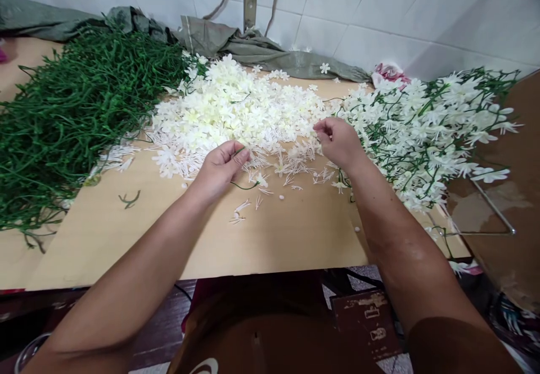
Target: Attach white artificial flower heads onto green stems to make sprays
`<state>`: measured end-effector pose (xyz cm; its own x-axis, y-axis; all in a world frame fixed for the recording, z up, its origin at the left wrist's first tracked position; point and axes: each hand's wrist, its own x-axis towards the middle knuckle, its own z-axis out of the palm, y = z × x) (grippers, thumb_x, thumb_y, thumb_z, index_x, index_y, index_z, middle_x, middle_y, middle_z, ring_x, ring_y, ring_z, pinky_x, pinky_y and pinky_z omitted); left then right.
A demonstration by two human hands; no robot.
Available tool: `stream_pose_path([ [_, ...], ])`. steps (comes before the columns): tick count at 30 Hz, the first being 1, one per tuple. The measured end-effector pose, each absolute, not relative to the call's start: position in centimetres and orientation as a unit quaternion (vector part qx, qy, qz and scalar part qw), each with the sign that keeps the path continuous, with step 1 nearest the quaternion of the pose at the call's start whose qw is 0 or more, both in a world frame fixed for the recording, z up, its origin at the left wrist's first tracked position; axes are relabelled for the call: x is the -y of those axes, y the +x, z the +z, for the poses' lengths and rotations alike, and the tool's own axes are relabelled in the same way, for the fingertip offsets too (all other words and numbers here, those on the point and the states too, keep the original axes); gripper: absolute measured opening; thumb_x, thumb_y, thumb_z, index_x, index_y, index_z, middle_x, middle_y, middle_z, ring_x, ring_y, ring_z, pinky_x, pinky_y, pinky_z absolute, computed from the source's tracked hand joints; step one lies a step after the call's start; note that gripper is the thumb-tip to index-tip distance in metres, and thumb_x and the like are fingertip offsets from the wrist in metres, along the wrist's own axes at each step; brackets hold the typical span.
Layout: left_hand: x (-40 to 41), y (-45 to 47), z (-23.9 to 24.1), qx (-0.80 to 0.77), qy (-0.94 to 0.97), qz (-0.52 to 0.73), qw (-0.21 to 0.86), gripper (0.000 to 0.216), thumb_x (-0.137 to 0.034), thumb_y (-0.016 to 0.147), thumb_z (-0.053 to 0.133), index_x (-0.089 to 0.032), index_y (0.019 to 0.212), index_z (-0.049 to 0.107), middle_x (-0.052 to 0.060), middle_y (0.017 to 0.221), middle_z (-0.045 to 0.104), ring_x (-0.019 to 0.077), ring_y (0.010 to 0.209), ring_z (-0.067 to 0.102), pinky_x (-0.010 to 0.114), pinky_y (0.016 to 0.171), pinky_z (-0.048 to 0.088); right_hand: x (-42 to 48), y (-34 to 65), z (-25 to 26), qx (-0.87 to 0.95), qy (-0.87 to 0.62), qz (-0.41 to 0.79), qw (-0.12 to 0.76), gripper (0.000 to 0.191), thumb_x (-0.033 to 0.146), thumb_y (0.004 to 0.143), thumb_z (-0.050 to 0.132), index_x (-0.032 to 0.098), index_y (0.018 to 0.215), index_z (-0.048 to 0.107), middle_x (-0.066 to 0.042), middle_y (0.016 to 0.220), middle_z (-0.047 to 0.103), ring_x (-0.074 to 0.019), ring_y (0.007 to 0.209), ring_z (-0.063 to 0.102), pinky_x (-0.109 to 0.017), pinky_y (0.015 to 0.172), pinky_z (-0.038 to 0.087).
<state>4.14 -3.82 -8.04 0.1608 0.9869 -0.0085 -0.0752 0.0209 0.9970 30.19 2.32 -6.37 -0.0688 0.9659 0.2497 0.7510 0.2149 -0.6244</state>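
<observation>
Two bare hands reach over the tabletop; take the whole view as a dial. At nine, the left hand has thumb and forefinger closed on a thin green stem. A curved green length tipped with a white flower shows at four o'clock from that hand (whether it is the same piece, the fingers hide). Near two, the right hand holds its fingertips close together beside the blossom pile at eleven; I cannot tell whether anything sits between them.

So slender a stem could roll or bend if the pinch is loose. Blossoms lie tangled with thin white pieces, so a pick there might lift several, or none. Flowered stems, between two and three, crowd the right forearm; a careless sweep could snag them and send some over the edge near four.
</observation>
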Motion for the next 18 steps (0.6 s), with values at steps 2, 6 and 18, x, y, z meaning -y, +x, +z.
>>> stream_pose_path([
  [2, 3.8, 4.0, -8.1, -0.435, 0.517, 0.47, 0.568, 0.043, -0.06, 0.07, 0.07, -0.02, 0.068, 0.055, -0.007, 0.047, 0.03, 0.0056, 0.041, 0.023, 0.023, 0.04, 0.014, -1.5, 29.7, -6.2, 0.736, -0.598, 0.131, 0.289, 0.005, 0.015, 0.074, 0.057, 0.018, 0.072, 0.058, -0.005, 0.077, 0.058, -0.0154, 0.068, 0.05, -0.033, 0.07, 0.042],
  [6, 3.8, 4.0, -8.1, -0.441, 0.505, 0.471, 0.573, 0.048, -0.063, 0.067, 0.071, -0.019, 0.064, 0.051, -0.004, 0.053, 0.04, 0.0048, 0.042, 0.025, 0.023, 0.039, 0.016, 0.4, 28.2, -6.2, 0.789, -0.573, 0.144, 0.169, 0.002, 0.019, 0.075, 0.063, 0.018, 0.075, 0.061, -0.006, 0.081, 0.06, -0.0171, 0.072, 0.052, -0.033, 0.072, 0.042],
  [18, 3.7, 4.0, -8.2, -0.456, 0.512, 0.462, 0.563, 0.049, -0.064, 0.072, 0.067, -0.02, 0.061, 0.047, -0.005, 0.051, 0.034, 0.0055, 0.042, 0.024, 0.024, 0.04, 0.016, 0.1, 29.1, -6.9, 0.759, -0.599, 0.158, 0.201, 0.017, 0.009, 0.076, 0.053, 0.017, 0.085, 0.065, -0.002, 0.072, 0.056, -0.014, 0.063, 0.046, -0.03, 0.065, 0.036],
])
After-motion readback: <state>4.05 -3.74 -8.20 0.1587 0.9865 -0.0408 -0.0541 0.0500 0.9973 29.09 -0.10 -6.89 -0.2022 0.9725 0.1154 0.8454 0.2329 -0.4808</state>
